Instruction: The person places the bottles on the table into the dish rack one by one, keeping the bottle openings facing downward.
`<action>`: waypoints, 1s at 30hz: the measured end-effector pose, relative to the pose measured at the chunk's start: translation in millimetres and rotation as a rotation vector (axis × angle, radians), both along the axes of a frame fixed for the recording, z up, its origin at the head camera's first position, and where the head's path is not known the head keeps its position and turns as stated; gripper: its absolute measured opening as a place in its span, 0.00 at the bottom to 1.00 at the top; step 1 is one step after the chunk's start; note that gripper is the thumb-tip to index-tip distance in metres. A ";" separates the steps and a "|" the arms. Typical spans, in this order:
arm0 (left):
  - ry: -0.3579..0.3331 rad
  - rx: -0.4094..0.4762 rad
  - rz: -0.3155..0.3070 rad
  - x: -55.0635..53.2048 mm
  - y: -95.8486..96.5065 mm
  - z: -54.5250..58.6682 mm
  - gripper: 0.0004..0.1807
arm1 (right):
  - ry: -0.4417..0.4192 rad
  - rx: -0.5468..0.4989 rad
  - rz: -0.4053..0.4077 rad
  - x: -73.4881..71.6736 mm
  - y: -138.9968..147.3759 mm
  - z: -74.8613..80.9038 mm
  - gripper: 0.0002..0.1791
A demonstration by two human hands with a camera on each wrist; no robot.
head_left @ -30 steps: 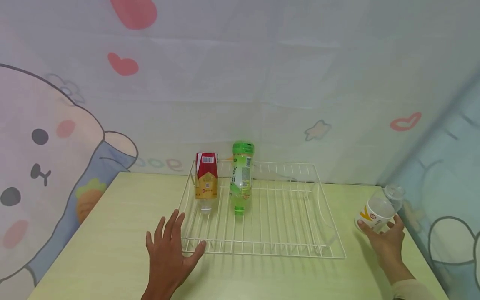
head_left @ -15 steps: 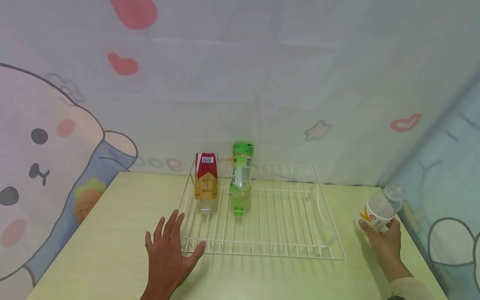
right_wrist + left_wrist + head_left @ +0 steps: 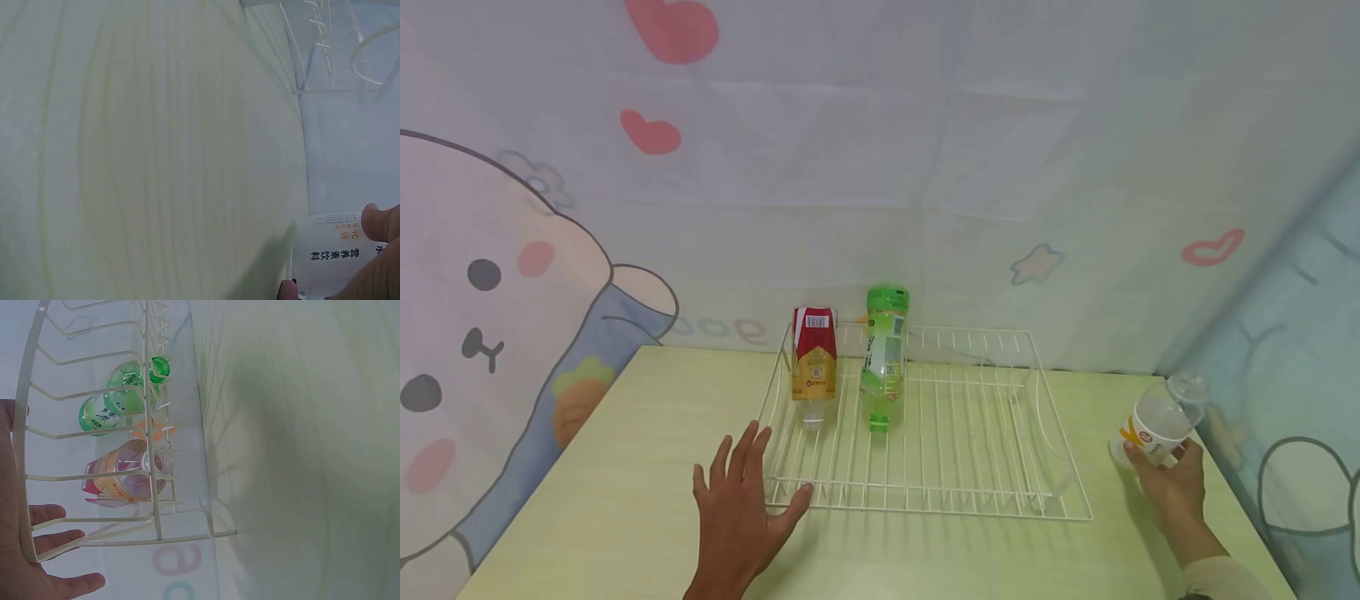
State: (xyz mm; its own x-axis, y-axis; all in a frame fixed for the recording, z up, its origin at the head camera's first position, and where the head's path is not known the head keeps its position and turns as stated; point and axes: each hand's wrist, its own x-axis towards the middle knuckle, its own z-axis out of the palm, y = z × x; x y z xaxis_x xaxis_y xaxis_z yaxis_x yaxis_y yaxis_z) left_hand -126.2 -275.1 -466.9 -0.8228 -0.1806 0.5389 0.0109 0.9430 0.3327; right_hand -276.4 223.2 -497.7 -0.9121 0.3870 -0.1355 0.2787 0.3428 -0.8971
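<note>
My left hand (image 3: 737, 504) is spread at the front left corner of a white wire dish rack (image 3: 925, 510), fingers along its left side and thumb at the front rail. In the left wrist view its fingertips (image 3: 59, 540) show by the rack's corner. At the far right of the table, my right hand (image 3: 1176, 492) grips a clear plastic bottle (image 3: 1165, 417) with a white and yellow label, tilted to the right. The right wrist view shows the thumb on the label of this bottle (image 3: 334, 253); most of the hand is out of frame.
Inside the rack, a bottle with a red and gold label (image 3: 813, 358) and a green bottle (image 3: 883, 358) stand neck down, side by side at the left. A cartoon-printed cloth (image 3: 880, 167) hangs behind the pale wooden table (image 3: 625, 467) and along its right edge.
My right hand has shifted very slightly around the bottle, which stays in place. The left hand and the rack hold still.
</note>
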 end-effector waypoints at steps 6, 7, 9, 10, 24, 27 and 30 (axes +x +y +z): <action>-0.002 -0.005 0.003 0.8 2.0 1.4 0.45 | 0.007 0.003 -0.012 -1.2 4.2 -1.1 0.45; -0.003 -0.004 0.003 0.8 2.2 1.5 0.45 | 0.005 0.009 -0.014 -1.2 4.8 -0.8 0.45; -0.005 -0.005 0.004 0.8 2.3 1.5 0.45 | -0.003 0.019 -0.014 -1.1 5.5 0.3 0.46; -0.002 -0.004 0.005 1.0 2.1 1.5 0.45 | -0.007 0.027 -0.012 -0.8 5.7 1.3 0.46; 0.001 -0.010 0.006 1.7 2.3 4.8 0.45 | 0.045 0.089 0.053 3.8 2.7 28.6 0.47; 0.000 -0.009 0.007 1.4 2.2 5.1 0.45 | 0.092 0.094 0.067 5.9 -2.3 37.2 0.46; -0.001 -0.011 0.009 1.5 1.7 5.1 0.45 | 0.148 0.082 0.081 8.2 -8.3 46.4 0.45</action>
